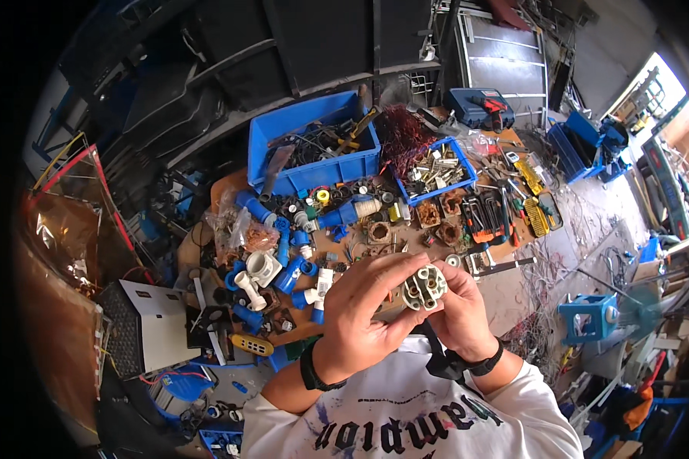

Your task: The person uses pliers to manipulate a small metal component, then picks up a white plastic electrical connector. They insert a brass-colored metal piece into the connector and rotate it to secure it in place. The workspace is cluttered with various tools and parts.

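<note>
A small round white electrical fitting (424, 288), with brass-coloured metal parts set in its face, is held up in front of my chest. My left hand (371, 306) grips it from the left, the thumb below and the fingers along its top. From the other side, my right hand (467, 315) closes on its right edge with thumb and fingers. A dark band circles each wrist. The fitting's back is hidden by my hands.
Beyond my hands a cluttered wooden table (352, 250) carries a large blue bin (314, 180) of tools and a smaller blue crate (467, 182) of metal parts. White and blue pipe fittings (264, 268) lie left; hex keys (486, 218) and pliers lie right. A blue stool (589, 317) stands further right.
</note>
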Motion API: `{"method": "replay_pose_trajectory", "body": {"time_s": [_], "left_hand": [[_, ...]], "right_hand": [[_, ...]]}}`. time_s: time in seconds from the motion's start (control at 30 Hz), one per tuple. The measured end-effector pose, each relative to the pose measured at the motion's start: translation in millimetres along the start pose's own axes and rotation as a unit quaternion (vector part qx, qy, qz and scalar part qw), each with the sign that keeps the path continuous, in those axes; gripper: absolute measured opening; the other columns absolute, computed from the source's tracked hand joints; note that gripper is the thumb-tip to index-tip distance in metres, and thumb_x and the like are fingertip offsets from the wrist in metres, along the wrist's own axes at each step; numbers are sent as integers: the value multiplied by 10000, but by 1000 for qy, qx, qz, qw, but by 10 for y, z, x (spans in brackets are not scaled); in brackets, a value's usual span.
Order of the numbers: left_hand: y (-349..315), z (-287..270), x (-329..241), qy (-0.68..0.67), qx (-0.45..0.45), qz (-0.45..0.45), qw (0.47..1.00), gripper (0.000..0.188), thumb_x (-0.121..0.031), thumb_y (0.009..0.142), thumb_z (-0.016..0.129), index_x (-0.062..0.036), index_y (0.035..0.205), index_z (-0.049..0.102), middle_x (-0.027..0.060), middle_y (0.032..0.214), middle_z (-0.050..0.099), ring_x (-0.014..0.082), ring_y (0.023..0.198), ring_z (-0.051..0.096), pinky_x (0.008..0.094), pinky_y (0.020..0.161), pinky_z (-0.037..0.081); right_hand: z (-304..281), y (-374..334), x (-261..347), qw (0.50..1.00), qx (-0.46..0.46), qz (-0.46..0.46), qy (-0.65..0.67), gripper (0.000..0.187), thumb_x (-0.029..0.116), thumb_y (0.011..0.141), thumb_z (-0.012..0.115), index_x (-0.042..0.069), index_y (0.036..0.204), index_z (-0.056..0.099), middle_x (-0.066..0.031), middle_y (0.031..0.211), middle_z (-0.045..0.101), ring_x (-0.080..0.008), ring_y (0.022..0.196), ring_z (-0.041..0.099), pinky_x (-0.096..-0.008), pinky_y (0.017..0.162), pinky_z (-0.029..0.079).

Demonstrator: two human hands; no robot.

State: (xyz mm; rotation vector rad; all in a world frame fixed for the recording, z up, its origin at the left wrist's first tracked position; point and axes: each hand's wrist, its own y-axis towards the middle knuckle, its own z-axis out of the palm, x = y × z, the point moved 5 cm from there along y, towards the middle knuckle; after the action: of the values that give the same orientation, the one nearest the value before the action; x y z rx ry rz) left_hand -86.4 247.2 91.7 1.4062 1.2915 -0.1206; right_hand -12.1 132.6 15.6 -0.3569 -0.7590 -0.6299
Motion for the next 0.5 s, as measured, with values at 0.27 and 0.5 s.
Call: {"method": "replay_pose_trajectory", "body": {"time_s": [0.27, 0.5], "left_hand": [[-76, -119, 96, -36, -5, -21, 999, 502, -51, 680, 813, -10, 1148, 638, 150, 1055, 678, 284, 942, 674, 341, 790, 539], [-80, -111, 75, 10, 7, 47, 999, 563, -10, 622, 797, -39, 1163, 645, 120, 1082, 673, 289, 982, 663, 379, 850, 527]], "right_hand": [[76, 63, -55, 1000, 20, 9, 12, 162, 132, 957, 588, 6, 1056, 614, -50, 909, 667, -82, 720, 622, -214, 607, 511], [56, 128, -177, 995, 26, 57, 78, 221, 182, 970, 563, 36, 1135, 573, -51, 916, 647, -111, 726, 638, -231, 602, 548]]}}
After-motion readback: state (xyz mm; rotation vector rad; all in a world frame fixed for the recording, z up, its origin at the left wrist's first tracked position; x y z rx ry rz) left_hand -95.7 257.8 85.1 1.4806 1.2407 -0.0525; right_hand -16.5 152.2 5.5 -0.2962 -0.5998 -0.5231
